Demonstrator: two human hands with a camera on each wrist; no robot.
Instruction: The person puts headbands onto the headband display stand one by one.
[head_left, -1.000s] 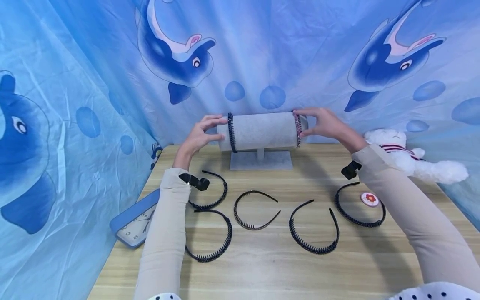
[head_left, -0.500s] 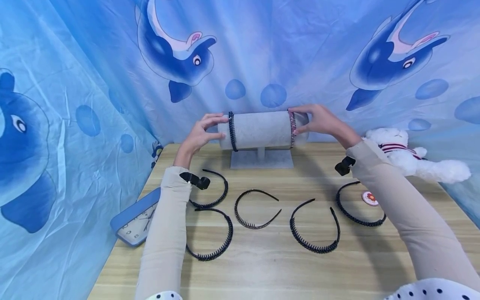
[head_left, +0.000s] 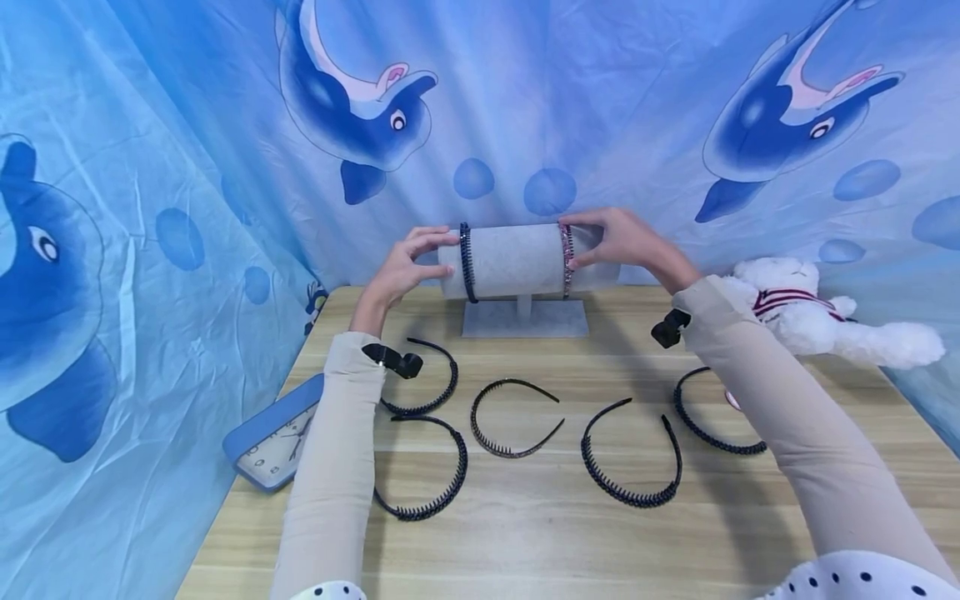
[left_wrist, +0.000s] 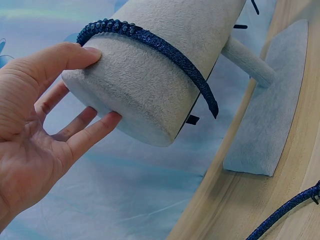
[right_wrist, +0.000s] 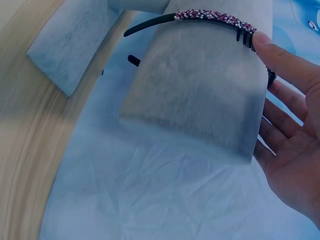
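A grey plush roll-shaped display stand stands at the back of the table. My left hand holds its left end, thumb on the front and fingers behind. Right by the thumb, a dark blue beaded headband sits around the roll. On the roll's right part is a pink rhinestone headband, its two tips sticking out below. My right hand grips this headband at the top, with the thumb on its toothed edge in the right wrist view and the other fingers behind the roll.
Several dark headbands lie on the wooden table, among them a glittery one in the middle and a beaded one at right. A blue clock stands at left. A white plush toy lies at the back right against the blue curtain.
My right hand has slid the pink rhinestone headband leftward along the roll, from its right end inward. The left hand keeps its hold on the left end.
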